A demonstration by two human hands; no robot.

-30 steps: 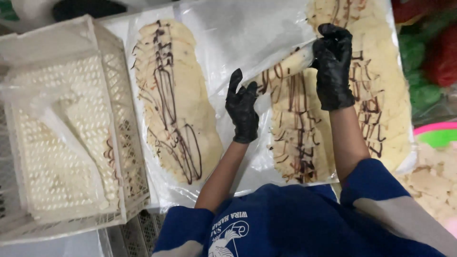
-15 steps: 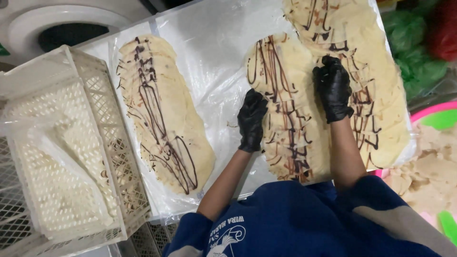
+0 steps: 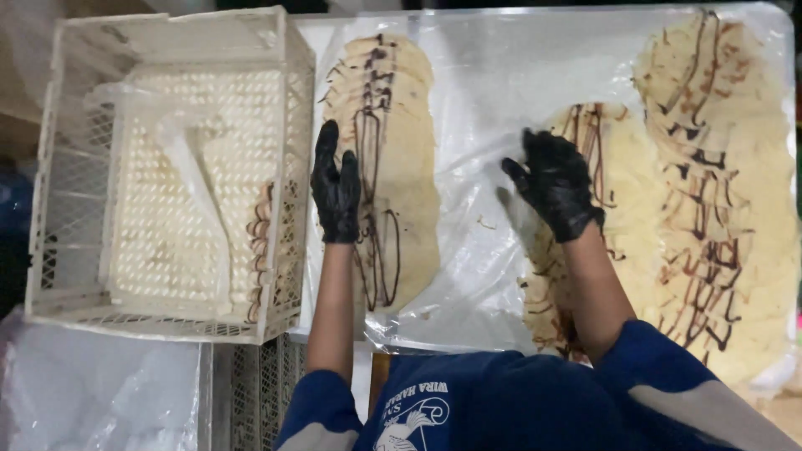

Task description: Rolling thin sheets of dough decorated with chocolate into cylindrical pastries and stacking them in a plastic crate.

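A white crate (image 3: 167, 167) holds a plastic liner and a few chocolate-striped pieces along its right wall. The left hand (image 3: 336, 188), gloved and flat with fingers released, rests on the left flatbread row (image 3: 393, 150). The right hand (image 3: 555, 184), loosely spread, touches the middle row (image 3: 585, 250), gripping nothing.

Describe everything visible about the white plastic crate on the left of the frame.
The white plastic crate is rectangular with perforated lattice walls and floor, open-topped. It looks worn and slightly smudged. A loose sheet of clear plastic lies crumpled inside, and a few chocolate-drizzled pieces stand stacked along its right wall. It rests on another lattice crate, beside the plastic-covered table. The gloved left hand is just right of it, not touching.
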